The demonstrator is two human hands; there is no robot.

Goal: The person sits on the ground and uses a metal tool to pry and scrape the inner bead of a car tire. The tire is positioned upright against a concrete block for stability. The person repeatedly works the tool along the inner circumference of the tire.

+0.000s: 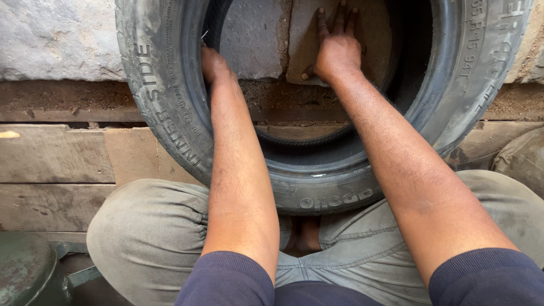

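Note:
A worn black car tyre [164,113] stands upright between my knees, its lower rim resting on my lap. My left hand [214,65] reaches inside the tyre at its upper left; the fingers are hidden behind the bead, seemingly curled on the inner edge. Through the tyre's opening my right hand [338,46] lies flat, fingers spread, on a brownish flat piece [377,34] that leans against the wall behind the tyre. Both forearms stretch forward from dark blue sleeves.
A rough stone wall [56,39] rises behind, with a dirt ledge and wooden planks [51,164] below it. A green metal object [25,272] sits at the bottom left. Another rounded grey object [524,158] lies at the right edge.

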